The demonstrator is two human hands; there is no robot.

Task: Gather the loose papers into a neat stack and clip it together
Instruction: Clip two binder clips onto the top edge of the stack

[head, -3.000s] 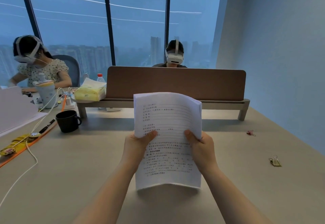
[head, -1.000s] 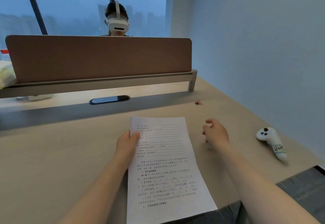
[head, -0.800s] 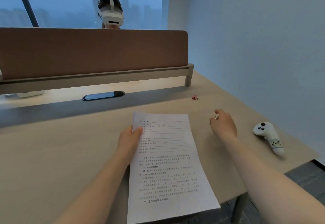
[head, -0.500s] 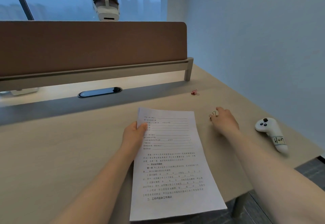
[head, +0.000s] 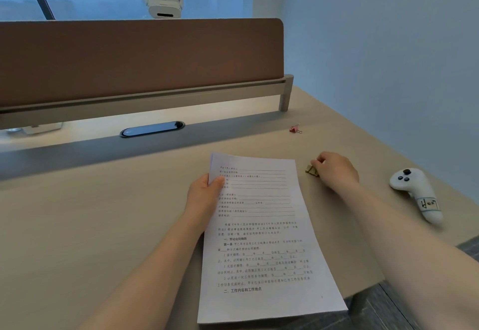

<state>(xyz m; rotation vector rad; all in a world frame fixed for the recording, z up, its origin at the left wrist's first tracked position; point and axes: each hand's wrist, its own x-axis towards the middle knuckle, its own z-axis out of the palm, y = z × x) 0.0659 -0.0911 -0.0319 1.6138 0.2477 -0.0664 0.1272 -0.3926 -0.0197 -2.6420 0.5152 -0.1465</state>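
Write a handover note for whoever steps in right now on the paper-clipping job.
Left hand grips the paper stack at its upper left edge, thumb on top. Right hand pinches the gold binder clip on the desk, just right of the stack.
Done: sheets gathered and squared; the stack's near end overhangs the desk edge.
Left: lift the clip, open it, clamp it on the stack. A spare pink clip lies farther back.

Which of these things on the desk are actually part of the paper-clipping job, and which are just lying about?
Part of the job:
paper stack, held by left hand
gold binder clip, pinched by right hand

Lying about:
pink binder clip
white controller
desk divider
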